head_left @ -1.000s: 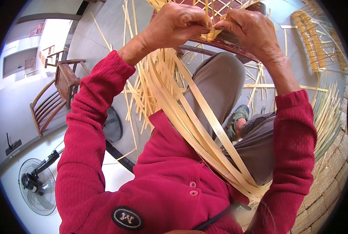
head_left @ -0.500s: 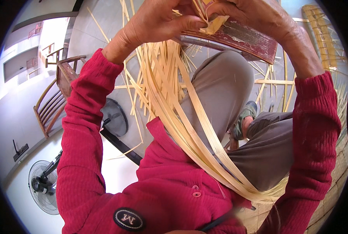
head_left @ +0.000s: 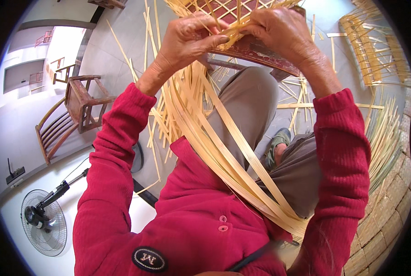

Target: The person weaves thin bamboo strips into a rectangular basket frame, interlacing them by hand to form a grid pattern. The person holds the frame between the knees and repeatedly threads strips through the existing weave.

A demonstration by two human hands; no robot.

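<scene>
Bamboo strips (head_left: 224,147) fan up from the lap toward an open lattice weave (head_left: 224,11) at the top of the view, lying over a dark red board (head_left: 256,48) propped on the knee (head_left: 247,96). Left hand (head_left: 189,41) is pinched shut on one strip right at the weave's near edge, thumb pressing it flat; right hand (head_left: 281,34) is closed on the same crossing from the other side, fingertips nearly touching the left's. Good form here means keeping that strip flat, not twisted, and snugging it against its neighbour while the other hand pins the crossing. Loose strips trail long over the red sweater (head_left: 191,221), so they could snag. More strips litter the floor (head_left: 113,50); chair (head_left: 72,110) and fan (head_left: 42,221) sit well apart.
</scene>
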